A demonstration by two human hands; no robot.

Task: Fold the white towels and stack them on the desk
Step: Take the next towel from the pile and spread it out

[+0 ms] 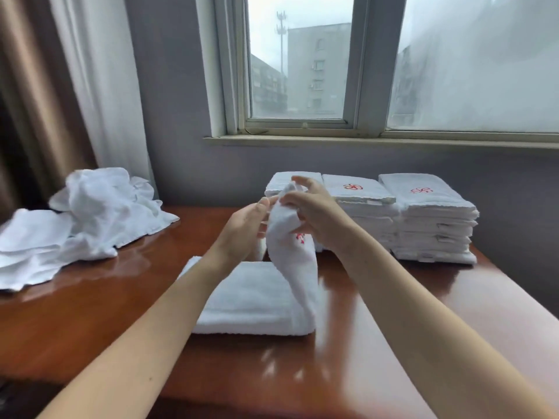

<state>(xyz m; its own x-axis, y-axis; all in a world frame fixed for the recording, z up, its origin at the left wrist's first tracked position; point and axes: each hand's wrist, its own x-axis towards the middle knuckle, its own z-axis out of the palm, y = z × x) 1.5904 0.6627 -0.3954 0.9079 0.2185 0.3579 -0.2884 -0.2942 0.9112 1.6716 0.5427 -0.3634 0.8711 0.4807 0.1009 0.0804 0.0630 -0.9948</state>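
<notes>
1. Curtain [99,86]: hanging at far left, behind the heap.
2. Heap [90,213]: unfolded white towels, crumpled, on the left end of the desk [90,313].
3. Left hand [245,228]: raised over mid-desk, fingers curled, pinching the lifted end of the towel from the left.
4. Towel [257,297]: partly folded, flat at mid-desk; right end drawn upright between both hands, red emblem partly visible.
5. Right hand [314,216]: fingers curled round the same lifted end, from the right.
6. Stacks [435,225]: three piles of folded towels, side by side at back right; leftmost partly hidden behind the hands.
7. Window [299,65]: above the stacks.
</notes>
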